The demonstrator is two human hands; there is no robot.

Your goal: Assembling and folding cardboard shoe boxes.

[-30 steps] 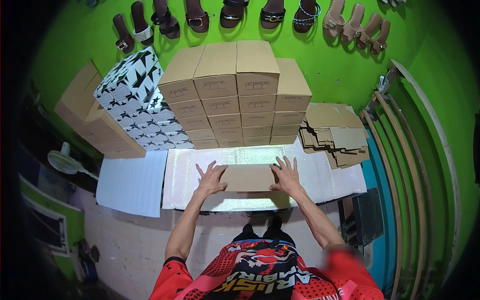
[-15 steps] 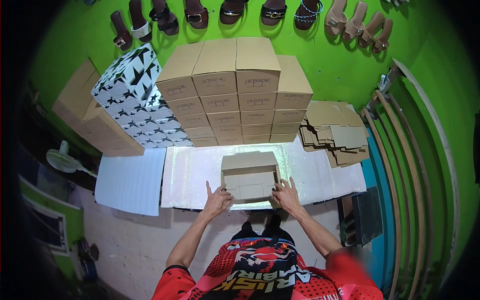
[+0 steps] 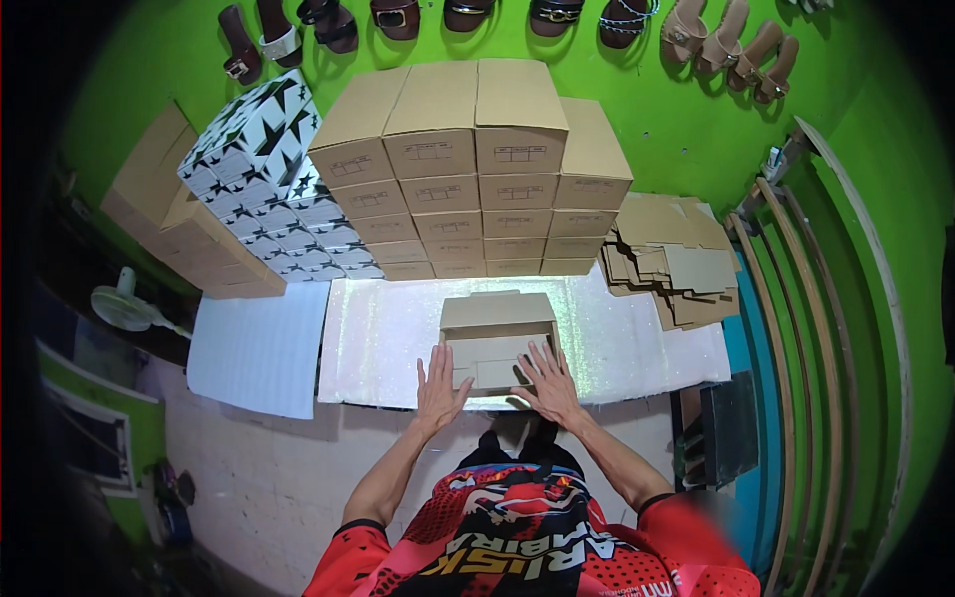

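A brown cardboard box [image 3: 497, 348] stands in front of me, its lid flap raised at the far side and its inside showing. My left hand [image 3: 439, 390] lies along the box's near left corner, fingers stretched forward. At the near right corner is my right hand [image 3: 549, 386], fingers spread, partly covering the box's edge and inside. Neither hand grips anything. The box rests near the front edge of a table with a shiny whitish cover [image 3: 637, 348].
Behind the box rise stacked closed brown boxes [image 3: 433, 149], with star-patterned boxes [image 3: 249, 149] left of them. Flat cardboard pieces [image 3: 676, 254] are piled at the right. A white foam sheet [image 3: 254, 353] hangs over the left edge. Sandals [image 3: 468, 15] hang on the green wall.
My fingers, earlier bent at the box's near side corners, are now straightened and spread flat. Both hands have moved slightly forward over the corners. The view has shifted a little.
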